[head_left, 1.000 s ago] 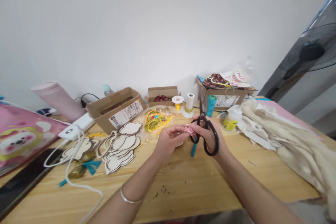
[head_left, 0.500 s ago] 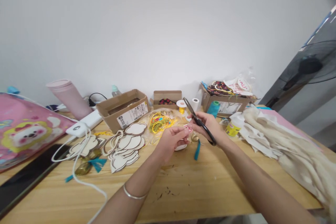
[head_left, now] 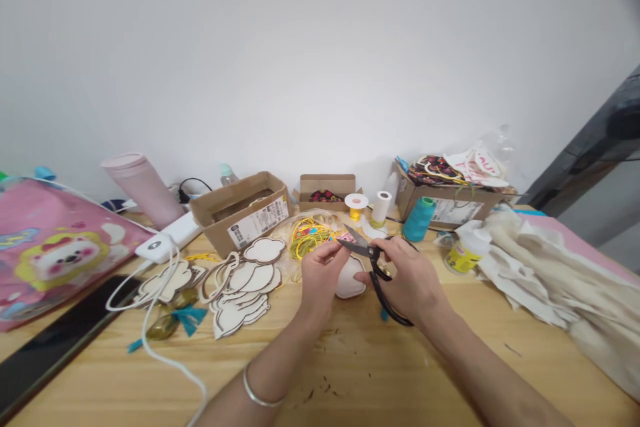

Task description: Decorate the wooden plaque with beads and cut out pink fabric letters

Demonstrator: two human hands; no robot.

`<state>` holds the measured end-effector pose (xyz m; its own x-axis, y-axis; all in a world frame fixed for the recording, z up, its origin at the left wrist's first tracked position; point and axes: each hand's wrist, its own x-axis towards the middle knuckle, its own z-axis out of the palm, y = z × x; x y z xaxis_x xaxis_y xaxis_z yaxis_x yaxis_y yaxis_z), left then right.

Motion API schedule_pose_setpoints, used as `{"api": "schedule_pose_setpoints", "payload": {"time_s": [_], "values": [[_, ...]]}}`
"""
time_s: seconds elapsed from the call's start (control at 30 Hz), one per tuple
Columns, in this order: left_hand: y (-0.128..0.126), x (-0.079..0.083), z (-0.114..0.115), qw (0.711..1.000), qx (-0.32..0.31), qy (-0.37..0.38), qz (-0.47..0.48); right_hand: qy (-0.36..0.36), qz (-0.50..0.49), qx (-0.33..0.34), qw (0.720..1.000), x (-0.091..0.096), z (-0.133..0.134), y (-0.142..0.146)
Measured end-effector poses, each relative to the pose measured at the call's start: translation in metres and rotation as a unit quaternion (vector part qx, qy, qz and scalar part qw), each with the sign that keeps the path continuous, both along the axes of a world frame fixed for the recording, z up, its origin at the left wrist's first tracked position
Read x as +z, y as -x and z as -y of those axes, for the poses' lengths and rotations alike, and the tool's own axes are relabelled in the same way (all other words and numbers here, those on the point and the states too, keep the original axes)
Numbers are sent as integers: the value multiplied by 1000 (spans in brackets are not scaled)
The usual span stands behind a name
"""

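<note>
My right hand (head_left: 409,278) grips black-handled scissors (head_left: 373,253), whose parted blades point left across the fingertips of my left hand (head_left: 321,275). A small pink-and-white piece (head_left: 349,234), too small to make out fully, is pinched in the left thumb and fingers, right by the blades. Below and between the hands lies a white rounded piece (head_left: 351,280), partly covered by them. Behind the left hand is a tangle of yellow and green cords (head_left: 309,235). A teal bit of tassel (head_left: 384,314) peeks out under the scissor handles.
White cloud-shaped pieces (head_left: 247,278) lie at left, near a white cable (head_left: 165,347). Behind stand an open cardboard box (head_left: 240,212), a yellow ribbon spool (head_left: 356,205), a teal thread cone (head_left: 419,219) and a glue bottle (head_left: 467,250). Beige cloth (head_left: 555,280) covers the right side.
The scissors have swung from pointing up and away to pointing left, with their blades now apart at the left fingertips. My right hand now grips the handles. The view has shifted slightly.
</note>
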<state>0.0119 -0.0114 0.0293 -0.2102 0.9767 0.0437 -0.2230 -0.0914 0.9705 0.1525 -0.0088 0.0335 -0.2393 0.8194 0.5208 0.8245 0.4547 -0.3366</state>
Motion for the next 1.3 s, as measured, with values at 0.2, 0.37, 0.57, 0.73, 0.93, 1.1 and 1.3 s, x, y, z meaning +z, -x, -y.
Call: {"api": "schedule_pose_setpoints", "payload": {"time_s": [0.2, 0.37, 0.57, 0.73, 0.93, 1.1, 1.3], "values": [[1, -3, 0, 998, -31, 14, 45, -27, 42, -34, 998, -5, -2, -1], [1, -6, -2, 992, -65, 5, 111, -29, 47, -30, 998, -3, -2, -1], [1, -7, -4, 982, -109, 5, 154, -12, 31, -9, 999, -5, -3, -3], [0, -5, -3, 982, -114, -1, 152, -6, 17, 8, 1000, -4, -4, -4], [0, -7, -3, 985, -100, -2, 141, -56, 11, 8, 998, -4, -4, -4], [-1, -4, -3, 980, -112, 2, 163, -53, 14, 13, 998, -6, -4, -4], [-1, -3, -4, 978, -118, 11, 172, -37, 23, 23, 999, -7, -5, -6]]}}
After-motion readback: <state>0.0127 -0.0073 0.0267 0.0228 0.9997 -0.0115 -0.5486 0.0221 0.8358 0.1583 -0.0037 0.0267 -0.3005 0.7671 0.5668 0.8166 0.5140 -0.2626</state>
